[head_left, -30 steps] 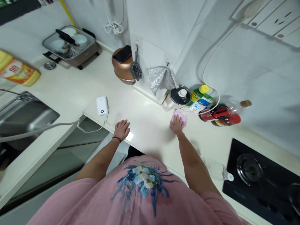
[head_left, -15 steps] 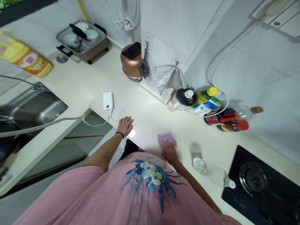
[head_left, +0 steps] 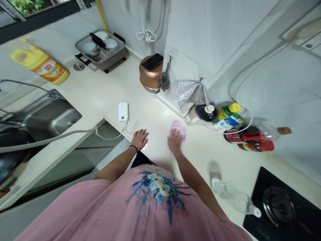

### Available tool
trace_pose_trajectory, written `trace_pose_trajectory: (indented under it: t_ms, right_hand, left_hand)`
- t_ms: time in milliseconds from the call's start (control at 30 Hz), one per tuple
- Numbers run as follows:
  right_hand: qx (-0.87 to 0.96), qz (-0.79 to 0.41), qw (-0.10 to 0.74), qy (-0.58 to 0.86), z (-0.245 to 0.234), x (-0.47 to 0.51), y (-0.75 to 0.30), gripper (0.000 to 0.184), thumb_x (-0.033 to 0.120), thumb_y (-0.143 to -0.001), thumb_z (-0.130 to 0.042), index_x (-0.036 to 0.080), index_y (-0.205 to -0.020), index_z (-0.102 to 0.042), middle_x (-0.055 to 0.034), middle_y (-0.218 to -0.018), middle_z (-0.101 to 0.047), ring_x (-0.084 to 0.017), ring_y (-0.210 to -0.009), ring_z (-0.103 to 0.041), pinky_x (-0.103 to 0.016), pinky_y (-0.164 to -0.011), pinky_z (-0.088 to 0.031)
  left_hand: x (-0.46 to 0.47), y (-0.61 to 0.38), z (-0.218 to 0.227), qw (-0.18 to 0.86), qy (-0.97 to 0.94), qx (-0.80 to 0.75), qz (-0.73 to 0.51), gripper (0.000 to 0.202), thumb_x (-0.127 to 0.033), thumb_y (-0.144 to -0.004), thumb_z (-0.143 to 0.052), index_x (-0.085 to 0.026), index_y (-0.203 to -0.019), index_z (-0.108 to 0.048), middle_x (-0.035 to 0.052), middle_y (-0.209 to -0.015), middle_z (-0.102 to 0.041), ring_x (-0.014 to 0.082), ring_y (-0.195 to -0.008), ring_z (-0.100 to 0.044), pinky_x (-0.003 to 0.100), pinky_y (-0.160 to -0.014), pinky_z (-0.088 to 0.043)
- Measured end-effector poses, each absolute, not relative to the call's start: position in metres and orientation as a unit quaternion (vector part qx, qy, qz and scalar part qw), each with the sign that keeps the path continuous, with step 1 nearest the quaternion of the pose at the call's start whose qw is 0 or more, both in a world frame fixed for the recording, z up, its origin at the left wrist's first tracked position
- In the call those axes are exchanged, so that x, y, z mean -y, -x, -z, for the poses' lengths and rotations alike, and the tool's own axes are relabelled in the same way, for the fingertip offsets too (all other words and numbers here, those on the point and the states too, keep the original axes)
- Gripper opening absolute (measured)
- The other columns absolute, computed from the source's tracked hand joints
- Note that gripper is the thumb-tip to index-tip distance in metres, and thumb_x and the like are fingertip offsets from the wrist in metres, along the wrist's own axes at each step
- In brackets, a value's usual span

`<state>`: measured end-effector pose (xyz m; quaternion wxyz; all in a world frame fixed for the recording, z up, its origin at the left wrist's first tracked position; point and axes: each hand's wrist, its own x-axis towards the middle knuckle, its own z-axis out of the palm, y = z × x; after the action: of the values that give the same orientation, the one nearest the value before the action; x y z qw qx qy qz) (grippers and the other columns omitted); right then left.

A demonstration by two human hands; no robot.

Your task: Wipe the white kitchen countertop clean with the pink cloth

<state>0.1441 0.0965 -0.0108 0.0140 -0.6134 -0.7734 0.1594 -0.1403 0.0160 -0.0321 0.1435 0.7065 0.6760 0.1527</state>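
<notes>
My right hand [head_left: 175, 141] presses flat on a small pink cloth [head_left: 180, 128] lying on the cream countertop [head_left: 155, 117], in front of the white pot with a dark lid [head_left: 203, 113]. Its fingers rest on the cloth and are slightly blurred. My left hand [head_left: 139, 138] lies palm down with fingers spread at the counter's front edge, holding nothing, just right of the white power bank [head_left: 123, 111] and its cable. A dark bracelet sits on my left wrist.
A steel sink [head_left: 50, 117] and yellow bottle [head_left: 41, 65] are at left. An electric pan [head_left: 101, 50], a copper pot with a phone on it [head_left: 150, 68], a hanging scrubber and silver cloth [head_left: 191, 92] stand behind. Sauce bottles [head_left: 248, 137], a clear plastic bottle [head_left: 234, 197] and a black stove [head_left: 283, 207] lie right.
My right hand slid the pink cloth from beside the white pot toward my body, then back out and leftward over the counter. My left hand stayed planted at the edge.
</notes>
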Motion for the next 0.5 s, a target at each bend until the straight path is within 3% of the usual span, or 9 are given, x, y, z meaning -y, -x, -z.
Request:
trace_pose_trajectory:
  t_ms: [67, 167, 233, 367, 500]
  right_hand:
    - [0.838, -0.183, 0.007, 0.513, 0.013, -0.076, -0.102, 0.062, 0.039, -0.111, -0.044, 0.024, -0.17, -0.041, -0.0078, -0.18, -0.036, -0.028, -0.168, -0.022, -0.053, -0.138, -0.015]
    - [0.911, -0.203, -0.004, 0.359, 0.017, -0.043, -0.079, 0.062, 0.039, -0.11, -0.046, 0.026, -0.17, -0.042, -0.0053, -0.18, -0.036, -0.028, -0.169, -0.023, -0.054, -0.138, -0.014]
    - [0.921, -0.204, -0.003, 0.331, 0.018, -0.031, -0.097, 0.062, 0.04, -0.11, -0.045, 0.027, -0.17, -0.041, -0.004, -0.181, -0.035, -0.028, -0.169, -0.022, -0.055, -0.138, -0.012]
    - [0.871, -0.158, 0.01, 0.465, 0.022, -0.033, -0.187, 0.062, 0.037, -0.111, -0.037, 0.019, -0.171, -0.04, -0.0116, -0.179, -0.037, -0.032, -0.168, -0.02, -0.061, -0.137, -0.012]
    - [0.765, -0.09, 0.02, 0.638, 0.027, -0.024, -0.288, 0.069, 0.039, -0.11, -0.027, 0.014, -0.175, -0.029, -0.0209, -0.177, -0.038, -0.039, -0.167, -0.024, -0.073, -0.129, -0.024]
  left_hand:
    - [-0.016, 0.14, 0.032, 0.144, -0.705, -0.677, -0.155, 0.052, -0.04, -0.103, -0.047, -0.026, -0.15, -0.065, 0.0135, -0.163, -0.058, 0.0335, -0.159, -0.041, 0.058, -0.13, -0.028]
    - [-0.017, 0.141, 0.033, 0.146, -0.702, -0.678, -0.159, 0.051, -0.039, -0.103, -0.047, -0.027, -0.15, -0.065, 0.0124, -0.164, -0.058, 0.0331, -0.16, -0.041, 0.058, -0.13, -0.028]
    - [-0.017, 0.14, 0.034, 0.149, -0.699, -0.681, -0.159, 0.051, -0.039, -0.104, -0.047, -0.027, -0.15, -0.065, 0.0119, -0.164, -0.057, 0.0327, -0.16, -0.04, 0.058, -0.131, -0.027]
    - [-0.017, 0.14, 0.035, 0.16, -0.694, -0.684, -0.159, 0.051, -0.037, -0.103, -0.048, -0.027, -0.149, -0.066, 0.0109, -0.164, -0.057, 0.0324, -0.16, -0.039, 0.058, -0.132, -0.024]
    - [-0.017, 0.139, 0.035, 0.161, -0.692, -0.684, -0.163, 0.051, -0.036, -0.104, -0.046, -0.024, -0.148, -0.067, 0.0118, -0.165, -0.057, 0.033, -0.16, -0.039, 0.058, -0.131, -0.024]
